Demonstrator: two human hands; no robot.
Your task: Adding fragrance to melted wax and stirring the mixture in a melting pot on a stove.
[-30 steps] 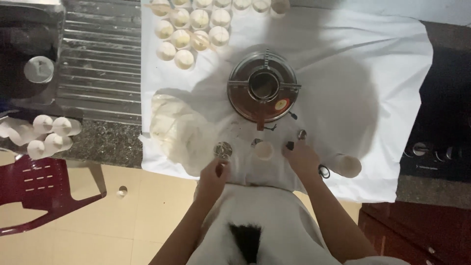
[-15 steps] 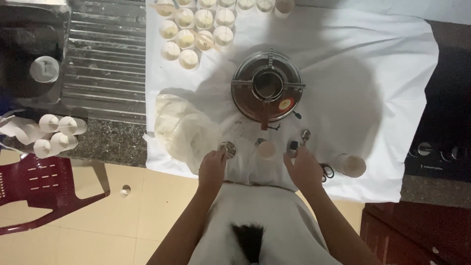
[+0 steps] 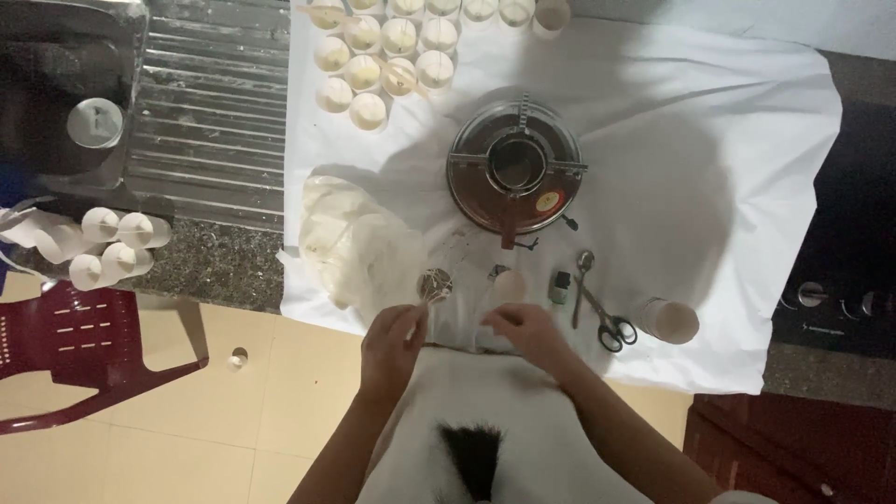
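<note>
White cloth covers the bench, and both hands work at its near edge. The left hand has its grip pinched together on the handle of a small round spoon, whose bowl sits just past the fingertips. The right hand rests with curled fingers beside a small pale cup; whether that grip is closed on anything I cannot tell.

Judging from what lies about, a good part of the work looks done: a cluster of filled pale cups stands in rows at the far edge of the cloth. One empty-looking cup lies on its side near the right hand, and a stack of more cups sits off the cloth to the left, so more seems left to fill.

A round metal burner with a pot on it stands between the hands and the filled rows (any reach across must go around it). Scissors and a small dark bottle lie just right of the cup, a crumpled plastic bag to the left.
</note>
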